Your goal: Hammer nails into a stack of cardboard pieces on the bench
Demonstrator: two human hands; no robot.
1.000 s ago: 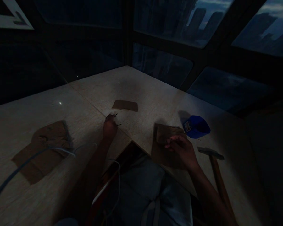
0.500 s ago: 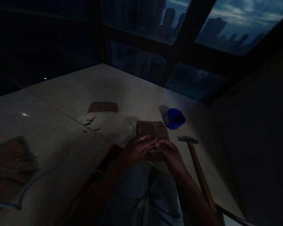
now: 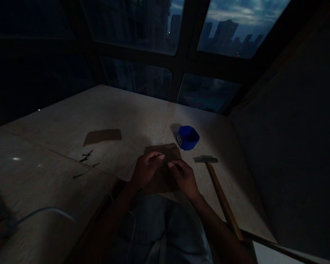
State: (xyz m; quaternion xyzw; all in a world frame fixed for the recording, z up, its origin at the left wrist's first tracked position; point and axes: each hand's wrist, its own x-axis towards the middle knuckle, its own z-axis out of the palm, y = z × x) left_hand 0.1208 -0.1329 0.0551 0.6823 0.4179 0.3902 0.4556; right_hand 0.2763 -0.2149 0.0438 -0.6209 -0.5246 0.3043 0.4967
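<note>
My left hand [image 3: 147, 168] is raised over a brown piece of cardboard [image 3: 161, 181], its thumb and forefinger pinched together. Close by on the right, my right hand [image 3: 183, 176] also has its thumb pressed against its fingers. A small gap separates the two sets of fingertips. It is too dark to tell what either pinch holds. The cardboard lies at the front edge of the pale counter, partly covered by both hands. To the right of my right hand lies a hammer [image 3: 222, 196] with a wooden handle, its metal head pointing away from me.
Behind the cardboard stands a blue open-topped container [image 3: 184, 143] with a label. Several dark nails [image 3: 85, 157] lie loose on the left, near a flat brown strip [image 3: 103, 136]. A pale cable [image 3: 48, 209] curves across the lower left. Windows border the counter [image 3: 137, 113].
My hands were together at the fingertips and have moved apart. The view has shifted, so the counter's things appear further left. More of the cardboard shows.
</note>
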